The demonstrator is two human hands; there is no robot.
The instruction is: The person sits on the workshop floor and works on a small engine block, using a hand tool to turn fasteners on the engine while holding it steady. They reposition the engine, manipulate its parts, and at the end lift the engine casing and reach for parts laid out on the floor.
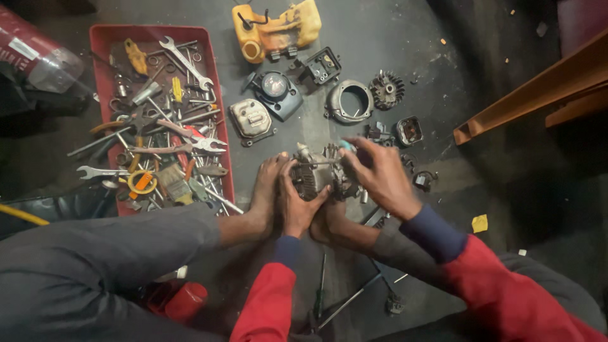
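Head view: a person sits on a dark floor [380, 38], both bare feet pressed to a small engine block between them.
Red tray [101, 35]: the largest item, left of the hands, heaped with spanners, pliers and screwdrivers.
Yellow fuel tank [278, 28]: lies at the top, well apart from the hands.
Loose engine covers [275, 95]: spread over the floor between the tank and the hands.
Engine block [316, 172]: grey, finned, near the middle of the view, just right of the tray; its long axis runs roughly left to right, with a narrow stub at its upper left pointing away from the person.
Right hand [380, 177]: fingers curled down over the block's right end, half closed, fingertips touching its top edge beside a small teal part [346, 145].
Left hand [297, 202]: fingers wrapped snugly round the block's lower left side, thumb on its front.
Bare foot [269, 193]: touches the block's left side, beside the left hand.
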